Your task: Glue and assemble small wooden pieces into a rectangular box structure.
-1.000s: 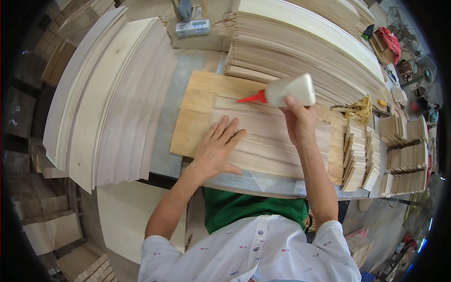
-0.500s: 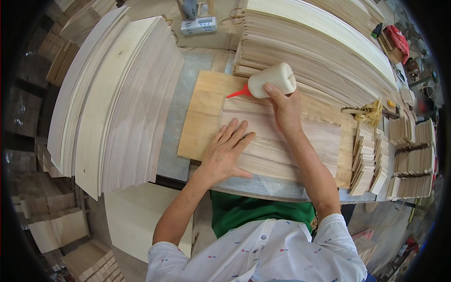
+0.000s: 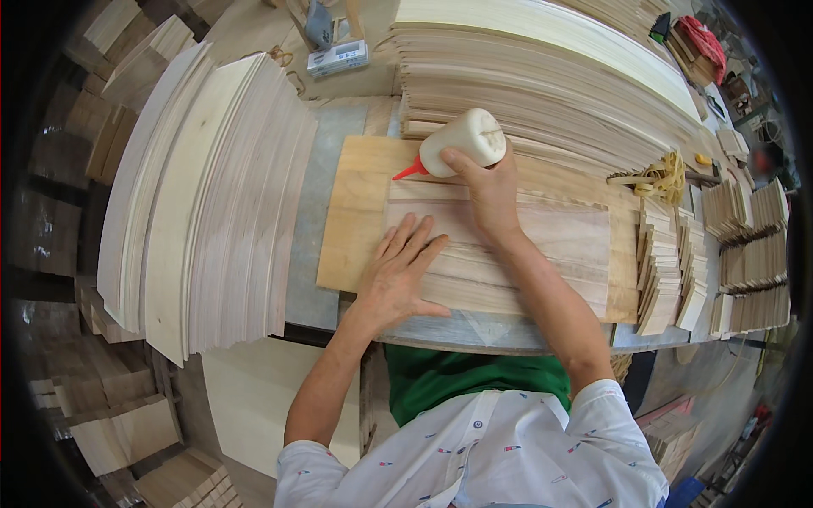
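My right hand (image 3: pixel 491 188) is wrapped round a white squeeze bottle (image 3: pixel 464 142) with a red nozzle (image 3: pixel 410 170). The bottle is tilted, its tip pointing down and left at the upper left corner of a thin grooved wooden panel (image 3: pixel 542 250). Whether the tip touches the wood I cannot tell. On the panel's left end my left hand (image 3: pixel 400 262) lies flat with its fingers spread. Beneath the panel is a larger yellowish board (image 3: pixel 347 212), which shows past it at the left and right.
A tall row of thin boards (image 3: pixel 241 203) stands at the left. Long stacked boards (image 3: pixel 542 85) fill the back. Small wooden slats (image 3: pixel 659 271) are piled at the right, near a bundle of yellowish strips (image 3: pixel 665 179). A small boxy device with a display (image 3: pixel 337 59) sits at the back left.
The bottle and both hands keep nearly the same place over the panel. The whole view has shifted and turned slightly.
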`<move>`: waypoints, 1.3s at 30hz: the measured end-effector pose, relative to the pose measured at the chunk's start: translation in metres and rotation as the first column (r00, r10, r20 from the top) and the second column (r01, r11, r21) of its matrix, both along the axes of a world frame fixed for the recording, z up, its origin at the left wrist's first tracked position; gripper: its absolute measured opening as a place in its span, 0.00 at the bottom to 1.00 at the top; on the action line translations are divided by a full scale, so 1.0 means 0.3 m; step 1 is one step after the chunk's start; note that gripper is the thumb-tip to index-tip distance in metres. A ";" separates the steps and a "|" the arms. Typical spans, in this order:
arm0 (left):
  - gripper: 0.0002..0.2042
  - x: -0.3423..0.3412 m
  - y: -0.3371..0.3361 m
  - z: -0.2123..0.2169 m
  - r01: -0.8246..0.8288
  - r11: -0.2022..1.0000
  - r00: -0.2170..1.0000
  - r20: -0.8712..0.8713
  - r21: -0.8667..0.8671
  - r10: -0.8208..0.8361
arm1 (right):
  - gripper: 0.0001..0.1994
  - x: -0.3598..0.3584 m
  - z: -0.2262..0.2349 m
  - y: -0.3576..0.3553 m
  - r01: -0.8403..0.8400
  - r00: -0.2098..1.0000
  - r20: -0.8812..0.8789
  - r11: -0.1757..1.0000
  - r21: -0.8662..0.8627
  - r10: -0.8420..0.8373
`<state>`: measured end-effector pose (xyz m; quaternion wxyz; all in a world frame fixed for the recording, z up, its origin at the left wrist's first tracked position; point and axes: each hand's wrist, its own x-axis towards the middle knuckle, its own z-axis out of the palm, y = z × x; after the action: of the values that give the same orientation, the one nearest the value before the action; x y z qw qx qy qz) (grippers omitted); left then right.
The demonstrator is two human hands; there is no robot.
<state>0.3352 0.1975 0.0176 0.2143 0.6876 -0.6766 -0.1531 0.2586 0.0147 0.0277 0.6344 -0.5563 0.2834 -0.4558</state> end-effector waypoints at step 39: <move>0.57 0.168 0.033 0.047 -0.106 0.977 0.992 -0.049 0.187 0.117 | 0.24 -0.797 0.201 -0.053 0.106 0.982 0.134 0.974 0.200 -0.135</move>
<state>0.3855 0.2075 0.0316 0.1784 0.7365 -0.6131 -0.2232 0.0195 -0.0012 0.0879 0.6752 -0.4394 0.3118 -0.5038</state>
